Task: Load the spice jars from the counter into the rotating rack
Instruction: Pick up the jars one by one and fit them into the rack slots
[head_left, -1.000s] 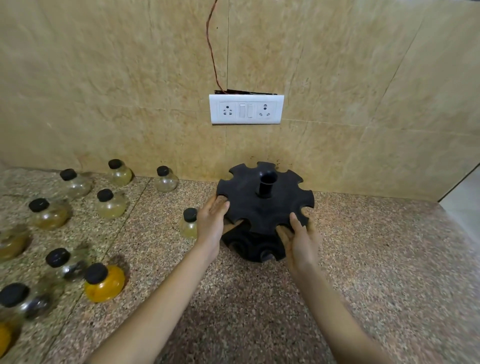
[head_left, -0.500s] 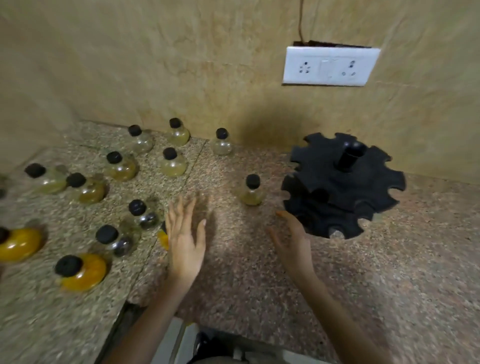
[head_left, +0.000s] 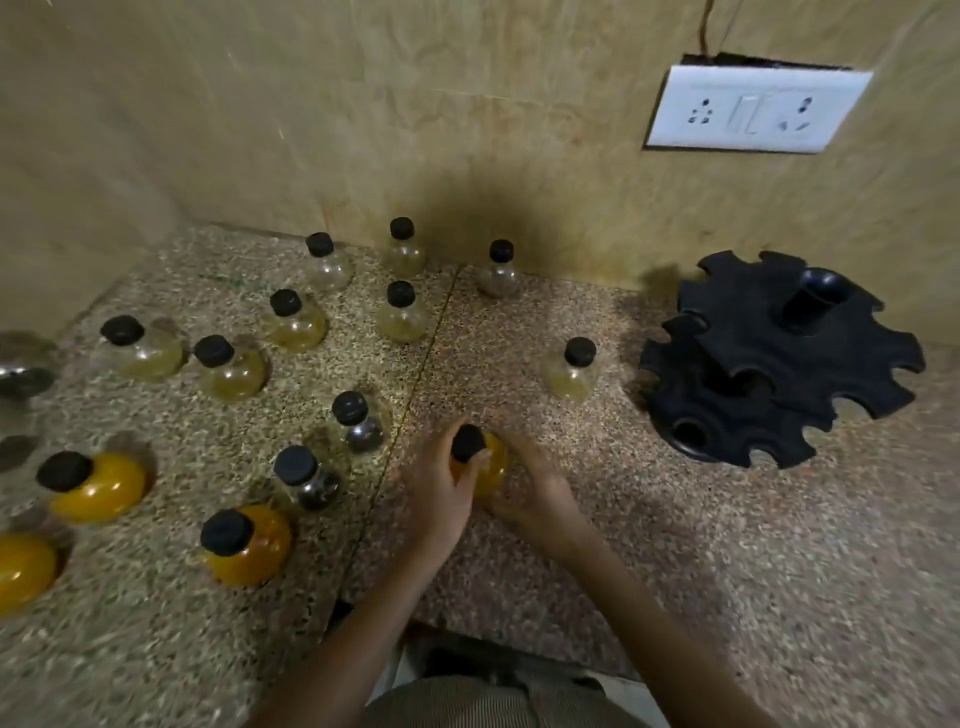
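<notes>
Both hands close round one round glass spice jar (head_left: 485, 465) with orange powder and a black cap, standing on the speckled counter (head_left: 649, 545) near the middle. My left hand (head_left: 441, 486) wraps its left side, thumb by the cap. My right hand (head_left: 535, 486) cups its right side. The black two-tier rotating rack (head_left: 779, 364) stands at the right by the wall, its notches without jars. Several more black-capped jars stand to the left: pale yellow ones such as a jar (head_left: 571, 371) beside the rack, dark-filled ones (head_left: 358, 423) and orange ones (head_left: 244, 540).
A tiled wall runs along the back and left. A white socket plate (head_left: 753, 109) hangs above the rack. The counter's front edge lies just under my forearms. A steel object (head_left: 21, 374) shows at the far left edge.
The view has swung left and down. Both hands left the rack, crossed the counter leftward and closed round the orange jar.
</notes>
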